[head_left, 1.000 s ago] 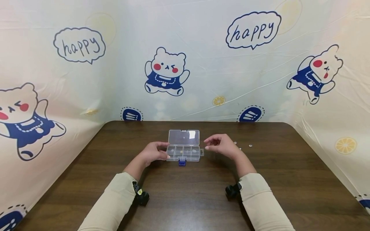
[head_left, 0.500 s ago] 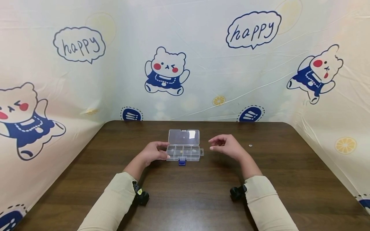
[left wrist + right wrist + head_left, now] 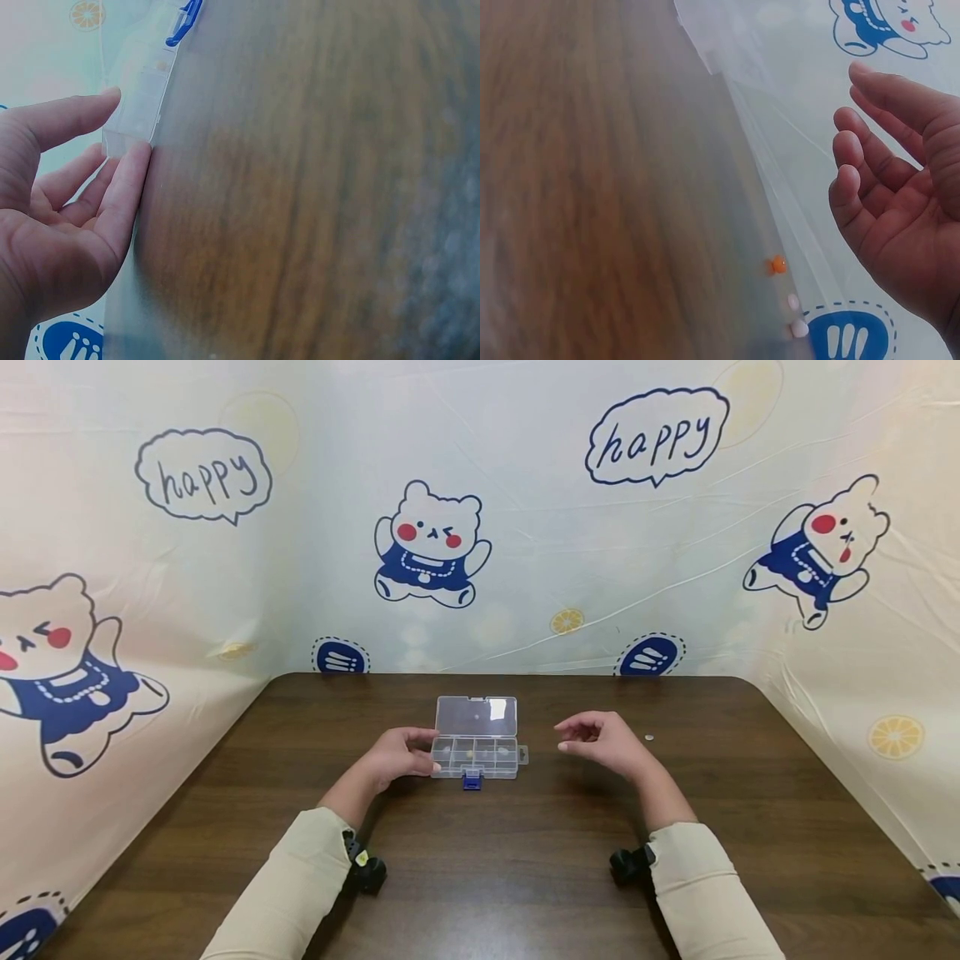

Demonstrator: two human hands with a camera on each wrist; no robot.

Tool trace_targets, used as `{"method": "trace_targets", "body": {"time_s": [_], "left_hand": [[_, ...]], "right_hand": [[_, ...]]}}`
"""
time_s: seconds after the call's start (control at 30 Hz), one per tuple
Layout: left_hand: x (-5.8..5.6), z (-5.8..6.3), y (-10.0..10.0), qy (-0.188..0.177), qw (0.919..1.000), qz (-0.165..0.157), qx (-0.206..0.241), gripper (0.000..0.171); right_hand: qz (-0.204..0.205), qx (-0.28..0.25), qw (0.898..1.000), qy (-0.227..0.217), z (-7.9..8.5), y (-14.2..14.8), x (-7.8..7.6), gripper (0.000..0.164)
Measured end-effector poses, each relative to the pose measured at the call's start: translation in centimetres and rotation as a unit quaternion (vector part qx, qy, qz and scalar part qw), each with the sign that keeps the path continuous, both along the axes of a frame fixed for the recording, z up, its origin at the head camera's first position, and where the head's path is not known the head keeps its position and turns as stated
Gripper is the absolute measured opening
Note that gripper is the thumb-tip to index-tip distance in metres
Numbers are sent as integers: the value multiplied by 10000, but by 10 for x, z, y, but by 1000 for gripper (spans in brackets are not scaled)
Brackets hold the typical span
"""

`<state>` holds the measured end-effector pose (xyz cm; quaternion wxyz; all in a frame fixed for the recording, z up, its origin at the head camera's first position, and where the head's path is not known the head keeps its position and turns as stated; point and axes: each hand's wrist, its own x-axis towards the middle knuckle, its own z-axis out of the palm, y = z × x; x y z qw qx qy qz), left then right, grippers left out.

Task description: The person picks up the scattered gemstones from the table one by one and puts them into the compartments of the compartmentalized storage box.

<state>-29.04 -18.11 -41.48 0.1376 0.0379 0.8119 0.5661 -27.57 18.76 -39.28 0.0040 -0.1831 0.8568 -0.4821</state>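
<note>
A clear plastic compartment box (image 3: pixel 484 758) stands on the table with its lid (image 3: pixel 477 717) raised at the back and a blue latch (image 3: pixel 472 782) at its front. Several tiny pieces, one yellowish, lie in its compartments. My left hand (image 3: pixel 397 753) holds the box's left end, thumb at the front corner and fingers toward the back; the left wrist view shows the fingertips against that end. To the right of the box, my right hand (image 3: pixel 603 742) hovers with loosely curved fingers and nothing between them. Beyond it, a small orange piece (image 3: pixel 778 264) lies on the table.
On the brown wooden table (image 3: pixel 480 868), a whitish, pill-like piece (image 3: pixel 649 737) lies right of my right hand. The right wrist view shows a pinkish piece (image 3: pixel 793 301) and a white piece (image 3: pixel 800 328) near the orange one. A printed cloth (image 3: pixel 525 568) hangs behind the table.
My right hand has drawn away from the box toward the right, now covering small pieces seen on the table a second ago. My left hand and the box stay in place.
</note>
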Motion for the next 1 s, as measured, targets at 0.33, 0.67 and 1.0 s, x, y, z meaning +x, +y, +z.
{"method": "trace_targets", "body": {"time_s": [0.33, 0.67, 1.0], "left_hand": [[0, 0, 0, 4, 10000, -21, -2, 65], [0, 2, 1, -67, 10000, 48, -47, 64], [0, 1, 0, -28, 10000, -40, -52, 65]], "right_hand": [[-22, 6, 10000, 52, -2, 9, 2, 32], [-23, 14, 10000, 34, 28, 9, 28, 24], [-92, -95, 9999, 19, 13, 24, 19, 29]]}}
